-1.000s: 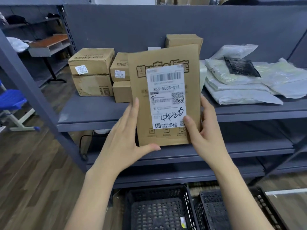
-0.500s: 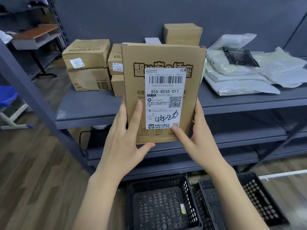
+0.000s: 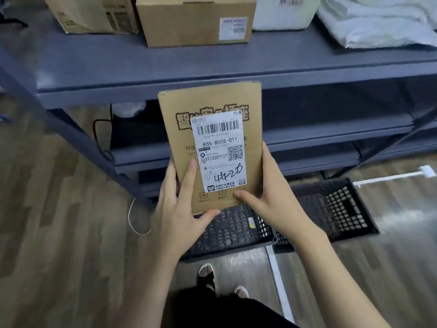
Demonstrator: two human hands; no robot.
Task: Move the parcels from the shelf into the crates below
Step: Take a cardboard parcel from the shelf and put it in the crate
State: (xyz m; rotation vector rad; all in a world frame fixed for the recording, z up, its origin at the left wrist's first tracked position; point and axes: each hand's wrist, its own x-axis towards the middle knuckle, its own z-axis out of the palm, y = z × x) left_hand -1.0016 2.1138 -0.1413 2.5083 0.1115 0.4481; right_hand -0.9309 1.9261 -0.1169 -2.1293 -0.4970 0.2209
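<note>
A flat brown cardboard parcel [image 3: 182, 114] with a white shipping label stands upright in both my hands, in front of the lower shelves. My left hand [image 3: 181, 216] holds its lower left edge, thumb under the bottom, fingers on the face. My right hand [image 3: 269, 202] grips its lower right edge, thumb on the front. Two black perforated crates sit on the floor below: the left crate [image 3: 234, 233] straight under the parcel, the right crate [image 3: 343, 209] beside it. The grey shelf [image 3: 212, 65] above still carries brown boxes [image 3: 189, 22] and white bags [image 3: 378, 22].
A slanted grey shelf upright [image 3: 71, 138] runs down at the left. A black cable [image 3: 99, 138] and a white cord [image 3: 132, 218] lie by the shelf foot. White tape [image 3: 276, 273] marks the wooden floor. My feet [image 3: 208, 275] stand just before the crates.
The parcel has come down from shelf height to in front of the lower shelves, above the left crate. My view has tilted downward, so the crates and my feet show more.
</note>
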